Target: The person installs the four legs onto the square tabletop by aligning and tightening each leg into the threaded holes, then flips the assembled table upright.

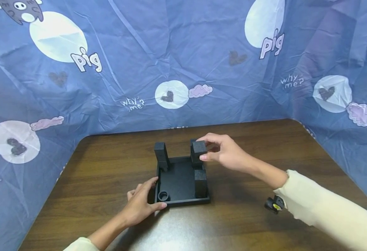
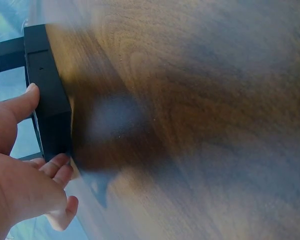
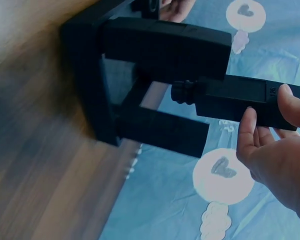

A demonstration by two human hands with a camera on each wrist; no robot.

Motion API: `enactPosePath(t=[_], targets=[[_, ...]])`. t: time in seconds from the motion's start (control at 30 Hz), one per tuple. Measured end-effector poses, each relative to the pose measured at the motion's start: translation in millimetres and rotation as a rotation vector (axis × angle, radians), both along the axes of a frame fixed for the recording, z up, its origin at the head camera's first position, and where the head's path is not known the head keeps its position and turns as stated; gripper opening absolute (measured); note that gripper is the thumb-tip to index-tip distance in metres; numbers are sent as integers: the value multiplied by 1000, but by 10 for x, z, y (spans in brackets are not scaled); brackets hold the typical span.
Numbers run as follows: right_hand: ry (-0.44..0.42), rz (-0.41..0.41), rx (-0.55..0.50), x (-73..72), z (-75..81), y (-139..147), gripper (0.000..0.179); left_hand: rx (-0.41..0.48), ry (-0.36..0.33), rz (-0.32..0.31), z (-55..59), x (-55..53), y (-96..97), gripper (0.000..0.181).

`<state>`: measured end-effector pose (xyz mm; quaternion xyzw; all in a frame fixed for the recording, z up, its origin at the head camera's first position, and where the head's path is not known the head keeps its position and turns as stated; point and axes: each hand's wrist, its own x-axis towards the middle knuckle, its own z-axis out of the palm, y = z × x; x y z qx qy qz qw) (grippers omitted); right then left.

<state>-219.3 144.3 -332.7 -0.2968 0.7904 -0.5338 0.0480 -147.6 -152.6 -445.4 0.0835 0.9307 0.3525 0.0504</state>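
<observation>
A black square tabletop (image 1: 178,179) with a raised rim lies underside up. Black legs stand at three corners: far-left leg (image 1: 160,153), near-right leg (image 1: 200,184) and far-right leg (image 3: 160,131), mostly hidden in the head view. At the near-left corner is a bare round socket (image 1: 163,196). My left hand (image 1: 138,205) grips that corner, thumb on the near rim and fingers along the left side. Between thumb and fingertips my right hand (image 1: 225,151) holds another black leg (image 3: 240,97) above the tabletop's right side; its threaded end points toward the tabletop.
Beneath everything is a brown wood-grain table (image 1: 239,216). A blue printed cloth (image 1: 177,59) hangs behind it and along both sides. A small black device (image 1: 274,205) sits at my right wrist.
</observation>
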Motion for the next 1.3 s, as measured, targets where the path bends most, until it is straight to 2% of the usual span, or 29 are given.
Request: enactPosePath(t=[0.1,0.33,0.53,0.8,0.93,1.3], targets=[[-17,14,16,-6,23,-81,38,-2,-2,0,1,-3,-3,87],[-130,64,21,18,58,-266,36,-4,-1,2,0,-18,5,87],[-151,120,55,45,72,-402,35,-5,25,6,-14,-20,4,86],[-228,200,51,109,59,-594,34,4,56,1,-24,-12,-1,84],[-236,200,69,158,36,-696,35,5,37,6,-33,-19,-3,85],[-207,129,174,251,-60,-894,31,17,12,-4,-14,-17,-7,84]])
